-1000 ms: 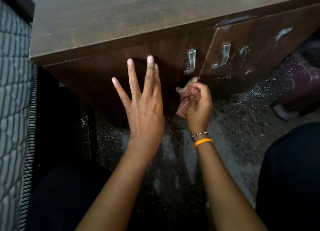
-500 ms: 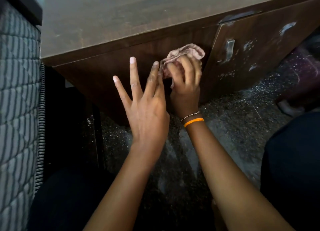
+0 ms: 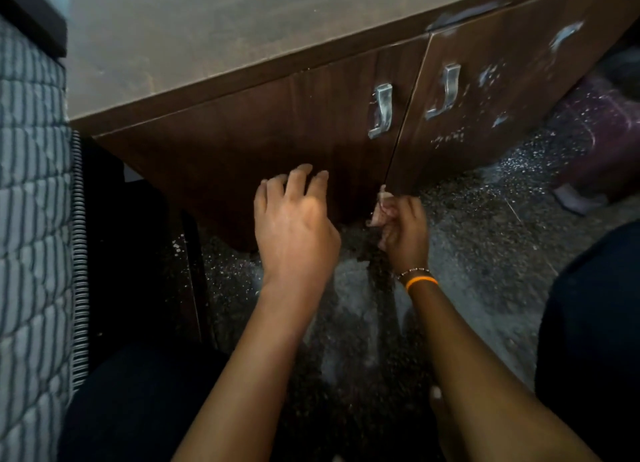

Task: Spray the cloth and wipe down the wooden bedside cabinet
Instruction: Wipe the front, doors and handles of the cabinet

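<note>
The dark wooden bedside cabinet (image 3: 263, 129) fills the upper view, with two doors and a metal handle (image 3: 381, 109) on each. My right hand (image 3: 403, 231) is closed on a small pinkish cloth (image 3: 381, 205), mostly hidden in the fist, pressed at the bottom edge of the left door by the gap between the doors. My left hand (image 3: 294, 226) hovers near the lower part of the left door, fingers loosely curled and holding nothing. No spray bottle is in view.
A quilted striped mattress (image 3: 31, 219) borders the left edge. The speckled stone floor (image 3: 485, 239) spreads below the cabinet. My dark-clothed knees sit at the bottom left and right (image 3: 595, 340). A purplish object (image 3: 602, 142) lies on the floor at the far right.
My right hand has carried the cloth down from near the door handle to the door's bottom edge. My left hand's spread fingers have curled and dropped lower.
</note>
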`<state>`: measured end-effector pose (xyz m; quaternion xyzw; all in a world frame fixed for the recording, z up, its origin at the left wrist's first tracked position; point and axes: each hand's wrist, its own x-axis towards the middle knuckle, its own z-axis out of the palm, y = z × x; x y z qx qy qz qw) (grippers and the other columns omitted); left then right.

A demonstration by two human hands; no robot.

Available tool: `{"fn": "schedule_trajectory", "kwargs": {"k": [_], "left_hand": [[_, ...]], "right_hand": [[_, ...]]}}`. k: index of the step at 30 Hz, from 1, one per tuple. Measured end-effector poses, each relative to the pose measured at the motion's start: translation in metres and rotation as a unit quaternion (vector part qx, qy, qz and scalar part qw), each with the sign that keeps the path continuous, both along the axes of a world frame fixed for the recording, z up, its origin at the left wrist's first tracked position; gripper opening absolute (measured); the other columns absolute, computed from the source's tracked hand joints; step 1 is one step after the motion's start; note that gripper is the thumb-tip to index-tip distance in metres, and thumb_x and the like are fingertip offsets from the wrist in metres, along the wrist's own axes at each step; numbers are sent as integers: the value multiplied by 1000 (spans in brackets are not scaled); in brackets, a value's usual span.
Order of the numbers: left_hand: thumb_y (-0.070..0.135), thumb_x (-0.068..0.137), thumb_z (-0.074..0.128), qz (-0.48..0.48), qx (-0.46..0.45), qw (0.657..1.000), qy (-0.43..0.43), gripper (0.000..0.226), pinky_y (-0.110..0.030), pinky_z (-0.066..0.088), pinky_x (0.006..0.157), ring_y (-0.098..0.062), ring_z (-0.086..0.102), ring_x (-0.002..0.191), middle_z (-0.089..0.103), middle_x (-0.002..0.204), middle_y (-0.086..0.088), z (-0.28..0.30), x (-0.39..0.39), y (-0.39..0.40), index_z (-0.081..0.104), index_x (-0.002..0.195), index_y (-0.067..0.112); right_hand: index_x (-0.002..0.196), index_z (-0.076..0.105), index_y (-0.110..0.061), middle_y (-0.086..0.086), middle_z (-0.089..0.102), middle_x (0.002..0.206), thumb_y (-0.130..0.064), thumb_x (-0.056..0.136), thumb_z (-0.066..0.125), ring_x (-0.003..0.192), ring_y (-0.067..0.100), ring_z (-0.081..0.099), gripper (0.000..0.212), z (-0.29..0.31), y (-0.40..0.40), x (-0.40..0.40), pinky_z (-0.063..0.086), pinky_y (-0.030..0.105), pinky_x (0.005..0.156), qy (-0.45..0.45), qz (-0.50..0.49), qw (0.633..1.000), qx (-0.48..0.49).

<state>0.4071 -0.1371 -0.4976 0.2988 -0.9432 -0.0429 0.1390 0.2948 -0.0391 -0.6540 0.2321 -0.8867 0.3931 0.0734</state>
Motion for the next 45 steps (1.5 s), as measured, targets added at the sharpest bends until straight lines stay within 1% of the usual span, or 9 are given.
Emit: {"fn": "schedule_trajectory", "kwargs": {"k": [4,9,18,25,28,31,34,41,45], "left_hand": [[0,74,45,7,33,999,13,55,-41,48,71,-33,63,86,63,112,-11,6,-1,-5,57,126,12],[4,78,47,50,75,994,69,45,-39,47,75,-33,62,92,60,117,-2,24,4,-12,64,116,21],[5,75,46,90,106,985,104,42,-36,46,72,-30,60,90,61,114,5,30,7,-20,68,105,24],[4,73,48,96,114,982,116,41,-35,44,71,-29,59,89,61,111,4,35,8,-24,68,103,24],[3,72,47,95,121,980,125,42,-34,44,71,-28,60,89,61,110,4,35,10,-27,68,102,24],[3,73,47,100,128,980,118,43,-33,41,69,-27,60,90,61,112,5,34,10,-28,68,104,25],[3,75,47,102,130,980,110,45,-28,36,67,-25,58,91,59,113,5,35,11,-28,67,107,26],[3,73,47,88,135,979,123,43,-33,43,68,-26,60,86,61,110,4,35,11,-28,67,105,23],[2,78,45,76,134,983,98,43,-27,38,64,-21,61,88,59,114,7,29,11,-25,64,112,22]], "right_hand": [[102,65,0,18,53,103,9,77,41,98,26,55,36,49,-21,26,47,33,87,-21,-46,982,-185],[109,63,9,22,55,102,9,76,67,96,-10,52,34,105,-68,30,41,7,88,-54,-75,912,-399],[122,55,5,19,49,101,9,84,56,97,5,49,38,120,-112,37,36,-2,83,-168,-217,836,-475],[79,65,5,-2,57,65,1,80,67,57,-6,51,4,143,-116,11,42,8,61,-223,-273,763,-541],[68,59,-7,-5,53,60,-2,81,67,50,-8,49,16,139,-111,11,41,9,55,-300,-285,742,-527],[79,65,2,11,63,74,-9,82,67,69,15,58,11,147,-111,5,52,35,69,-387,-264,676,-569],[98,66,7,11,63,83,-15,84,66,77,22,59,26,150,-114,-2,54,41,75,-449,-255,631,-579],[83,65,3,13,65,79,-21,78,74,68,19,58,26,99,-107,8,49,29,60,-421,-251,723,-487],[84,60,-2,6,58,80,4,81,64,71,2,55,8,53,-67,17,43,10,54,-405,-292,744,-445]]}}
